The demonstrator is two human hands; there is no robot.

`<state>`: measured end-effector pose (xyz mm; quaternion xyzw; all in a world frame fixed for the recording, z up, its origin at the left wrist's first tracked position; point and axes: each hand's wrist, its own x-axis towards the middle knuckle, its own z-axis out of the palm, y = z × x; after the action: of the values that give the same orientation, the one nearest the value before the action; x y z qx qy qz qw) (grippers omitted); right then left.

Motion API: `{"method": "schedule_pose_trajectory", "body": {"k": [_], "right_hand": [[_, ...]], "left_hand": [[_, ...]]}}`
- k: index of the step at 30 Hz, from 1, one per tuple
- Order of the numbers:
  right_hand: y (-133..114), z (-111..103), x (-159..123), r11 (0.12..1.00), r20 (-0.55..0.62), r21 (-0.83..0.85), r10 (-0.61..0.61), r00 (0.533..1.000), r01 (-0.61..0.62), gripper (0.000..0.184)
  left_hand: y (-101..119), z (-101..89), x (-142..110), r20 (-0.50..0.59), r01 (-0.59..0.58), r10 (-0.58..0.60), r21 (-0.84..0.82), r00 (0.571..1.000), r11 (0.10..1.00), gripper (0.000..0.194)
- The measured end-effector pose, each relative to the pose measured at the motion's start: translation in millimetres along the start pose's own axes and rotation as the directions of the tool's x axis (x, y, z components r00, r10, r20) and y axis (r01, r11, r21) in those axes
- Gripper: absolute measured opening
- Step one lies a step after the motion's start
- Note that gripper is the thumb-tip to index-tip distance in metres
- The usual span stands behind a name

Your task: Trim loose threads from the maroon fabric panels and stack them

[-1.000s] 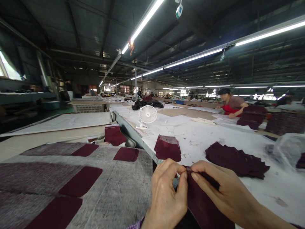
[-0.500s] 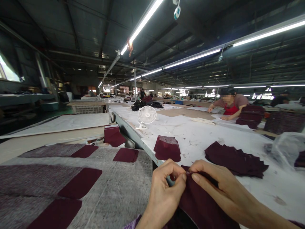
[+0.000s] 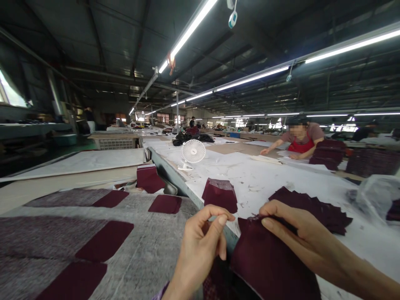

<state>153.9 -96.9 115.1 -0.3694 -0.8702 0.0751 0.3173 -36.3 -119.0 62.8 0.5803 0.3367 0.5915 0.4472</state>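
Observation:
My right hand (image 3: 296,233) pinches the top edge of a maroon fabric piece (image 3: 271,258) between thumb and fingers, and the cloth hangs down below it. To its left, my left hand (image 3: 203,241) is apart from the cloth, thumb and forefinger pressed together. Whatever may be between those fingertips is too small to make out. Just beyond my hands, a stack of maroon fabric pieces (image 3: 220,196) lies at the table edge. A fanned-out pile of dark maroon pieces (image 3: 309,208) lies behind my right hand.
On the left, grey cloth (image 3: 146,246) carries several maroon patches (image 3: 106,239). A white fan (image 3: 193,152) stands on the white-covered table (image 3: 250,183). A clear plastic bag (image 3: 378,196) lies at right. Across the table, a person in a red apron (image 3: 301,143) leans over near stacked maroon cloth (image 3: 328,154).
My left hand has let go of the cloth's edge and moved left, away from it. My right hand has shifted slightly right and up, still holding the fabric. The co-worker's arm reaches further left.

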Motion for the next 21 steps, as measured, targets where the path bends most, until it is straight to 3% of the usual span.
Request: {"method": "schedule_pose_trajectory", "body": {"k": [3,6,11,15,21], "right_hand": [[2,7,-1,0.998,-0.046,-0.008,-0.065,0.997,0.065,0.017],[1,11,-4,0.995,-0.04,0.014,-0.101,0.994,0.101,0.016],[-3,8,-6,0.999,-0.015,0.038,-0.01,1.0,0.01,0.019],[-7,4,-6,0.994,0.0,0.097,-0.043,0.999,0.042,0.016],[-10,6,-7,0.989,-0.012,0.077,-0.124,0.992,0.124,0.008]], "left_hand": [[-2,4.6,-1,0.106,0.14,-0.12,-0.199,0.987,0.97,0.04],[-4,15.3,-2,0.143,0.149,-0.115,-0.255,0.983,0.955,0.044],[-5,23.4,0,0.043,0.102,-0.094,-0.22,0.995,0.97,0.041],[-8,23.9,-1,-0.014,0.06,-0.063,-0.161,0.998,0.985,0.038],[-4,25.9,-10,-0.014,-0.155,0.157,0.097,0.988,0.983,0.026]]}}
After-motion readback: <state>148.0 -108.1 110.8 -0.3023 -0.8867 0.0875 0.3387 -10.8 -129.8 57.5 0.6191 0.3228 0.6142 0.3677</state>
